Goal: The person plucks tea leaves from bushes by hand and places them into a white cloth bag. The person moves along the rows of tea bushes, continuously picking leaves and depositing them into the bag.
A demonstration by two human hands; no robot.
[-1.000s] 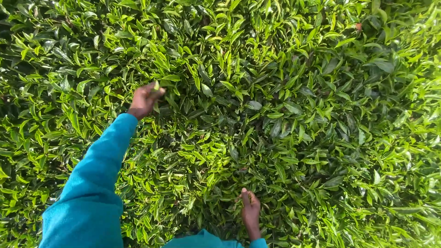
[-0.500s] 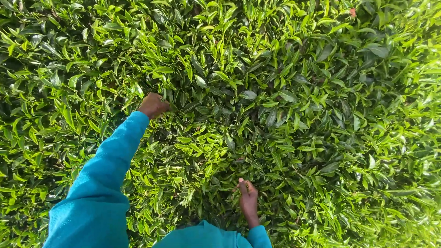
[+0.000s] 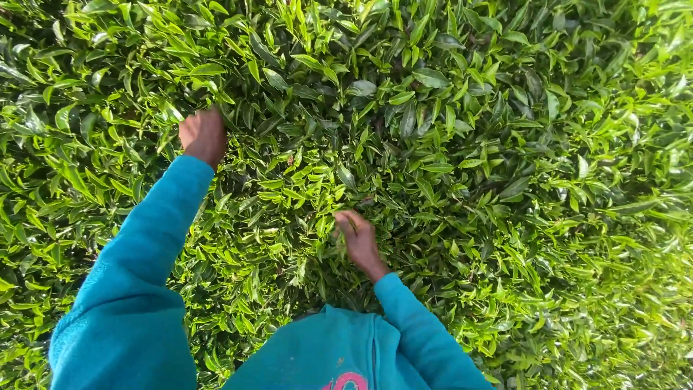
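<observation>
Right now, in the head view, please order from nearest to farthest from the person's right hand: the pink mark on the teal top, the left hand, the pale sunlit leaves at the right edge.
From the right hand:
1. Pink mark on the teal top, directly below it.
2. Left hand, up to the left.
3. Pale sunlit leaves, far right edge.

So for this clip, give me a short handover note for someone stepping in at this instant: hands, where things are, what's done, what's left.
Left hand: stretched out ahead, fingers buried in the bush leaves; grip hidden.
Right hand: close to the body, fingers curled at shoots in the foliage; closure unclear.
Leaves fill the whole view; teal sleeves on both arms.
Done: no picked pile or container in view.
Left: the greenery all around looks unpicked.
</observation>
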